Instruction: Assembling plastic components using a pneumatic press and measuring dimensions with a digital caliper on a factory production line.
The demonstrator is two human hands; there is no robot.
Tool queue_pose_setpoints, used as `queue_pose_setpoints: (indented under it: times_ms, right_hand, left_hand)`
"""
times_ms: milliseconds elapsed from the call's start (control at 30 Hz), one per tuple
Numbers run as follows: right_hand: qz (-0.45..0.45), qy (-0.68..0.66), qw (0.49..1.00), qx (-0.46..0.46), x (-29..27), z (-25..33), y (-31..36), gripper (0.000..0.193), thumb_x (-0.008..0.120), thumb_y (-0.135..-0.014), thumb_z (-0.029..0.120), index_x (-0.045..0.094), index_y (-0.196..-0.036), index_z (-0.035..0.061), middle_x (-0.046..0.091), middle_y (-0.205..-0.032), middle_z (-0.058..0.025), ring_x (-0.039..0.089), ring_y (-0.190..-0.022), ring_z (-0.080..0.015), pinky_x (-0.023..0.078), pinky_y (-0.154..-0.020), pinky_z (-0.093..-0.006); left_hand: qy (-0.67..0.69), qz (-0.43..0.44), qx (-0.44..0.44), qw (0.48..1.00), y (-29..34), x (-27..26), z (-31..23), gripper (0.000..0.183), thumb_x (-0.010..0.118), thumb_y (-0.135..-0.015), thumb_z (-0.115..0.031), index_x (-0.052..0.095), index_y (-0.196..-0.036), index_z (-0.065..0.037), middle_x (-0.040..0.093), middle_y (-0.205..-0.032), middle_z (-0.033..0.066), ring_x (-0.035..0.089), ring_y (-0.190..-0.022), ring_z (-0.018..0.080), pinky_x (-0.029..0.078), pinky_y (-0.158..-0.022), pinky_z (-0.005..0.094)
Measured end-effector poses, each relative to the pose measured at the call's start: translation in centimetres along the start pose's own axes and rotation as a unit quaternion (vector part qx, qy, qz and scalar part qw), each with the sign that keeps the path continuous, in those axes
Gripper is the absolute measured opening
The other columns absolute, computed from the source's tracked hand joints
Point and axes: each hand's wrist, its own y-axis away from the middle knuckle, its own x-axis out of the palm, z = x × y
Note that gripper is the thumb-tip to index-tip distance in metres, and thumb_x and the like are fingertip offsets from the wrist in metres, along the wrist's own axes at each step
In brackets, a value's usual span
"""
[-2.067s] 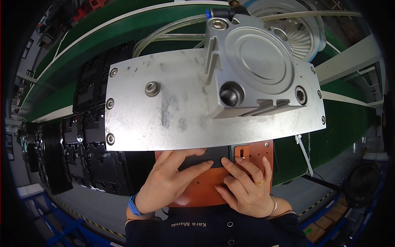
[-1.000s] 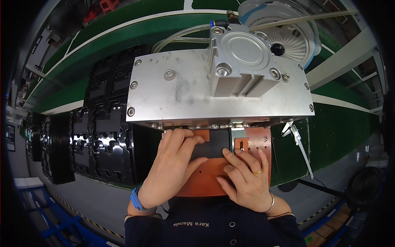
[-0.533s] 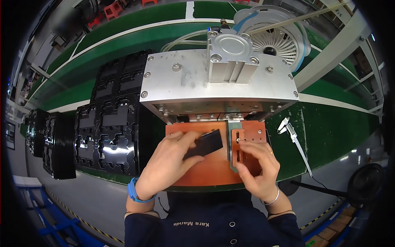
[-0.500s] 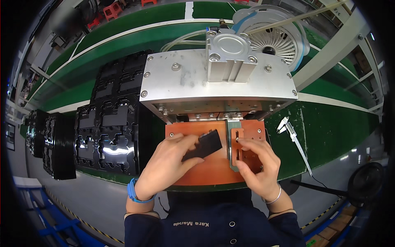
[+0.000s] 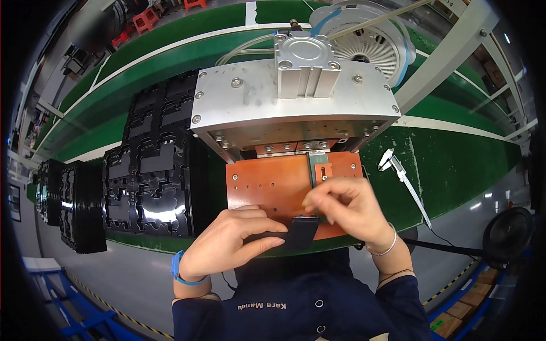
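My left hand [image 5: 236,238] holds a flat black rectangular piece [image 5: 303,232] by its left side, between the thumb and fingers, low over the near edge of an orange base plate [image 5: 250,196]. At the far end of that piece, my right hand [image 5: 352,209] has its thumb and index finger pinched together. Whatever sits between those fingertips is too small to make out. Just beyond the right hand, a slotted orange block [image 5: 323,171] lies on the plate beside a grey-green strip [image 5: 318,159].
A metal press [image 5: 239,96] with a cylinder on top stands over the plate's far side. Stacked black trays [image 5: 162,153] rise at left. Digital calipers [image 5: 405,182] lie on the green bench at right. Behind the press is a white fan [image 5: 369,51].
My left hand has brought the black piece nearer and turned it. My right hand has left the slotted orange block and come in to the piece's far end.
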Motion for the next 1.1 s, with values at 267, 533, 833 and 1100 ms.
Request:
queue_pose_setpoints:
  times_ms: [267, 533, 833, 1100]
  right_hand:
    - [0.049, -0.004, 0.994, 0.095, -0.5, 0.8, 0.4, 0.017, 0.067, -0.091, 0.015, 0.071, -0.088, -0.0013, 0.067, -0.068, -0.0041, 0.056, -0.047, -0.0042, 0.04, -0.045, -0.0181]
    - [-0.082, -0.05, 0.995, 0.02, -1.6, -0.1, 1.4, 0.012, 0.064, -0.091, 0.008, 0.065, -0.087, -0.0042, 0.068, -0.073, -0.0102, 0.059, -0.048, -0.0093, 0.044, -0.044, -0.0191]
    - [-0.146, -0.002, 0.987, -0.072, -2.0, -4.3, 3.5, 0.008, 0.064, -0.088, 0.002, 0.061, -0.082, -0.0036, 0.065, -0.068, -0.0092, 0.057, -0.055, -0.0085, 0.045, -0.049, -0.0196]
    - [-0.16, 0.049, 0.982, -0.088, -1.3, -4.5, 3.2, 0.007, 0.065, -0.085, -0.002, 0.062, -0.079, -0.0032, 0.064, -0.068, -0.0083, 0.057, -0.054, -0.0083, 0.045, -0.05, -0.0194]
  left_hand:
    - [0.025, 0.022, -0.013, 0.999, -0.1, -0.6, 0.1, 0.013, 0.075, -0.08, -0.009, 0.072, -0.09, 0.0, 0.062, -0.065, 0.0095, 0.058, -0.056, 0.0194, 0.044, -0.053, 0.0292]
    - [-0.041, -0.089, -0.058, 0.993, 3.5, -4.1, 0.6, 0.013, 0.073, -0.079, -0.007, 0.071, -0.091, -0.001, 0.062, -0.069, 0.0096, 0.056, -0.066, 0.0248, 0.045, -0.062, 0.0343]
    - [-0.101, -0.159, -0.246, 0.951, 10.6, -13.3, 6.4, 0.016, 0.073, -0.081, -0.009, 0.072, -0.095, 0.0, 0.066, -0.081, 0.006, 0.055, -0.076, 0.0167, 0.046, -0.069, 0.0301]
    - [-0.102, -0.159, -0.249, 0.95, 11.7, -14.1, 8.0, 0.02, 0.076, -0.079, -0.012, 0.074, -0.096, -0.002, 0.064, -0.077, 0.0044, 0.054, -0.08, 0.0167, 0.043, -0.074, 0.0299]
